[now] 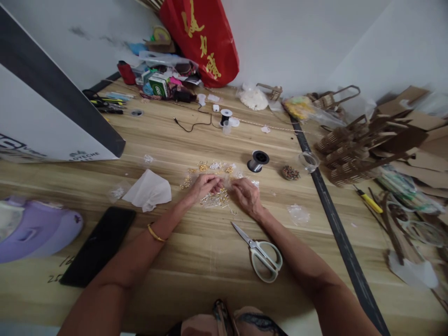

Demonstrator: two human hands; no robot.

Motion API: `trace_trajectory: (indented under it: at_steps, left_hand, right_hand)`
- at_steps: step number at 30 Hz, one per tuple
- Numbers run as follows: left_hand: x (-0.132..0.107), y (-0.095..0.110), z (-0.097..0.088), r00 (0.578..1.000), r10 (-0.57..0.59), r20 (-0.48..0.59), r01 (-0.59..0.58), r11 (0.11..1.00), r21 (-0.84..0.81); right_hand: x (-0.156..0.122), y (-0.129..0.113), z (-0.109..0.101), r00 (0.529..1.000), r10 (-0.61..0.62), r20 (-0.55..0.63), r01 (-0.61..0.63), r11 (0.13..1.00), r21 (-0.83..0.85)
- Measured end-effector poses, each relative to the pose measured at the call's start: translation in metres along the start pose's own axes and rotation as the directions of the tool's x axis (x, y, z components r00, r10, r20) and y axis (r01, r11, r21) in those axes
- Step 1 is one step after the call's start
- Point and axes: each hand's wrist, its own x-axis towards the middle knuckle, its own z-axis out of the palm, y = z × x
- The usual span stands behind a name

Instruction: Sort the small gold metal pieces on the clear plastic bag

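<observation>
Small gold and silver jewelry findings (214,199) lie in little clear packets and loose piles at the middle of the wooden table. My left hand (207,185) is over the left part of these piles, its fingers bent and closed together. Just right of it, my right hand (247,193) has thumb and fingers pinched at the edge of the packets. Whatever either hand holds is too small to make out. A pair of scissors (261,254) with pale handles lies near my right forearm. Behind the hands stands a spool of dark wire (258,161).
Bowl of beads (290,173), clear round container (308,161) and small plastic bag (298,213) sit to the right. Left are a white tissue (149,190), a black phone (98,245) and a large box (52,102). Woven baskets (350,149) crowd the far right; a red bag (206,42) leans behind.
</observation>
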Motion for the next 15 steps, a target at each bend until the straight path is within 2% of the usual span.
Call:
trace_trajectory:
  at_steps: [4,9,15]
  left_hand:
    - [0.003,-0.005,0.001,0.999,0.025,-0.047,-0.02,0.995,0.095]
    - [0.003,-0.004,0.003,0.992,0.114,-0.061,-0.096,0.965,0.246]
    - [0.0,0.005,0.007,0.994,0.091,-0.062,-0.075,0.972,0.224]
  right_hand:
    - [0.0,0.005,0.002,0.994,0.11,-0.017,-0.108,0.992,0.058]
    - [0.0,0.008,0.004,0.97,0.241,-0.023,-0.236,0.963,0.133]
    - [0.002,0.003,0.004,0.914,0.404,-0.02,-0.386,0.886,0.257]
